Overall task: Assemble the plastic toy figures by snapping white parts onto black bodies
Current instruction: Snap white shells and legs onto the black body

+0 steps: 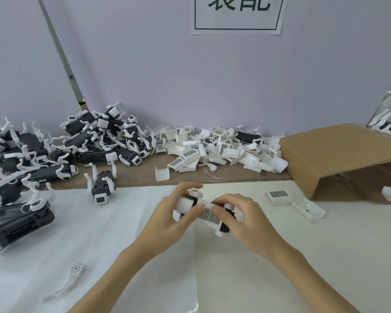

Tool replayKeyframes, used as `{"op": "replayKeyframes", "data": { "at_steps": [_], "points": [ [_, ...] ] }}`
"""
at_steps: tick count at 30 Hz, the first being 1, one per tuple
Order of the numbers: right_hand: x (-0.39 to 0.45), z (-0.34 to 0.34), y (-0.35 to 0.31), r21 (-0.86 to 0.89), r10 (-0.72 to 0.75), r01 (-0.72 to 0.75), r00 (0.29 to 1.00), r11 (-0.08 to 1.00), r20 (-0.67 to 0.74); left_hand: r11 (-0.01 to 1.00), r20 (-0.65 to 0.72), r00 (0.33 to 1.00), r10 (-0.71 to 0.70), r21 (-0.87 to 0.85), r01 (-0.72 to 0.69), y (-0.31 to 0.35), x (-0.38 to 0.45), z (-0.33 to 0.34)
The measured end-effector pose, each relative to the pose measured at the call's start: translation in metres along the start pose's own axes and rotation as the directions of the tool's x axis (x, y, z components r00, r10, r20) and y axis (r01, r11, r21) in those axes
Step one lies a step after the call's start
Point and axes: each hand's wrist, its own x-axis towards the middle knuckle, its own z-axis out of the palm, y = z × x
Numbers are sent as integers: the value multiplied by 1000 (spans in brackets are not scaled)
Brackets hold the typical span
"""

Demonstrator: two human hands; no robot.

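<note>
Above the middle of the table I hold one toy figure [209, 214] between both hands: a black body with a white part carrying a dark grid pattern lying along its top. My left hand [174, 213] grips the figure's left end, thumb on the white part. My right hand [242, 219] grips the right end, with its thumb against the patterned part. A heap of black figures with white arms [95, 141] lies at the back left. Loose white parts [219, 150] are piled at the back centre.
A single figure [102, 185] stands on the table's brown strip left of my hands. Two white parts [278, 195] lie to the right, beside a tipped cardboard box [339, 154]. A loose white arm piece [70, 279] lies at the front left. More figures [16, 211] crowd the left edge.
</note>
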Motion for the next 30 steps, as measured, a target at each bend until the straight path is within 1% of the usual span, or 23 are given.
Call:
{"op": "replayKeyframes", "data": {
  "at_steps": [1, 3, 4, 6, 8, 9, 10, 12, 13, 14, 16, 18, 21, 24, 25, 26, 27, 28, 29, 30],
  "points": [
    [2, -2, -3, 164, 93, -94, 996, 982, 16, 997, 10, 999, 49, 61, -49, 1, 0, -1],
    [5, -5, -4, 437, 251, -261, 965, 861, 83, 978, 94, 988, 126, 155, -139, 1, 0, -1],
    [6, -5, -4, 520, 298, -320, 946, 792, 128, 967, 121, 981, 151, 186, -172, 0, 0, 0],
    [7, -6, -2, 584, 337, -401, 915, 706, 221, 959, 104, 976, 192, 192, -210, -2, 1, 4],
    [5, -5, -1, 593, 327, -424, 906, 685, 270, 971, 81, 979, 185, 138, -195, -3, -1, 7],
    [4, -4, 1, 570, 303, -392, 920, 722, 248, 980, 79, 985, 153, 113, -161, -3, -1, 7],
    [3, -5, 2, 512, 258, -322, 946, 796, 195, 987, 78, 991, 111, 105, -119, -4, -2, 8],
    [0, -8, 3, 311, 103, -123, 991, 942, 81, 990, 61, 997, 38, 137, -46, -7, -3, 9],
    [-1, -9, 2, 209, 18, -30, 998, 978, 60, 988, 49, 999, 10, 153, -18, -8, -3, 9],
    [-2, -9, 2, 118, -40, 32, 997, 993, 68, 987, 40, 999, -13, 159, 7, -10, -3, 10],
    [-3, -3, 2, -37, -72, 75, 994, 996, 80, 982, 30, 999, -27, 189, 21, -11, -4, 12],
    [-3, 3, 3, -162, -79, 86, 996, 983, 45, 966, 5, 1000, 14, 257, -14, -11, -5, 15],
    [-2, 4, 2, -264, -97, 98, 995, 960, 16, 950, -31, 996, 84, 305, -71, -10, -4, 15],
    [-3, 2, 2, -325, -122, 115, 993, 939, 0, 932, -27, 991, 133, 344, -116, -12, -3, 13],
    [-2, 1, 2, -321, -123, 117, 992, 940, 1, 928, -24, 989, 149, 349, -132, -12, -4, 13],
    [-2, 0, 3, -272, -115, 113, 993, 956, 8, 922, -19, 985, 172, 354, -154, -12, -4, 12],
    [-2, -1, 4, -168, -82, 86, 996, 982, 30, 911, -12, 979, 205, 368, -186, -12, -5, 12],
    [-1, -4, 4, -27, -32, 34, 997, 999, 77, 890, -4, 968, 251, 394, -229, -12, -5, 11],
    [-1, -8, 2, 117, 26, -44, 988, 992, 150, 860, 3, 952, 306, 428, -278, -12, -4, 10],
    [-1, -11, 1, 237, 69, -123, 972, 964, 223, 824, 9, 931, 366, 462, -328, -12, -3, 9]
  ]
}}
